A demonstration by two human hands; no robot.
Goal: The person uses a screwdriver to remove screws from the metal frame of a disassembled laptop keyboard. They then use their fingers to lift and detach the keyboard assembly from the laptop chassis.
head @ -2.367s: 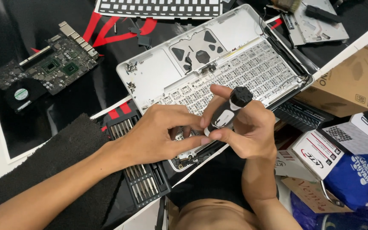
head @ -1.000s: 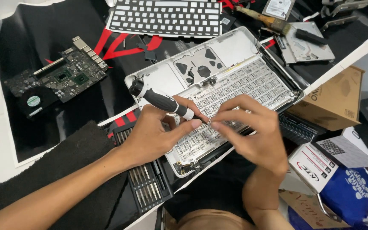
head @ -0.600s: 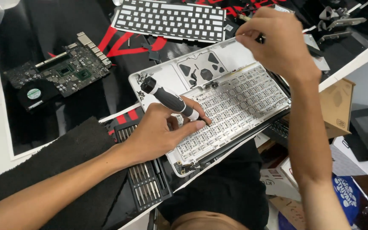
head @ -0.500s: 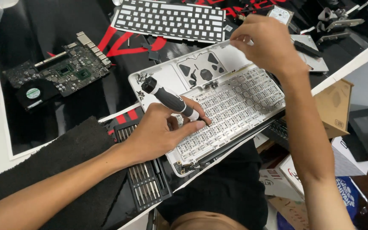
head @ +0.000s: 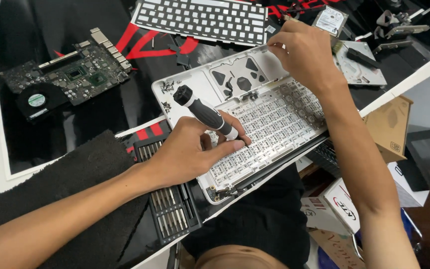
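From the head camera, two bare hands work over one opened laptop case (head: 185, 82) lying silver and tilted across the middle of the frame; the left hand (head: 190, 152), coming in from the lower left, is wrapped around one black-handled screwdriver (head: 202, 110), handle pointing up and left, tip down on the keyboard underside (head: 274, 124) at centre; the right hand (head: 302, 52), reaching from the lower right up to the top centre, has its fingertips pinched together at the far edge of the case; whether they hold something small I cannot tell.

Counting the rest: one circuit board (head: 75, 74) with one round black fan (head: 36, 102) at upper left; one flat keyboard sheet (head: 200, 20) along the top edge, white with rows of square holes; one small silver drive (head: 330, 20) with a white label at upper right, just beside the right hand; one grey metal part (head: 362, 65) below it; one open bit set (head: 167, 214) with rows of bits at lower centre, under the left wrist; one dark towel (head: 75, 184) at lower left.

Packages sit at the right edge: one brown cardboard box (head: 389, 127) at middle right, with a small black mark on its side; one white box (head: 342, 206) with red and black print at lower right; one brown carton (head: 337, 244) below that.
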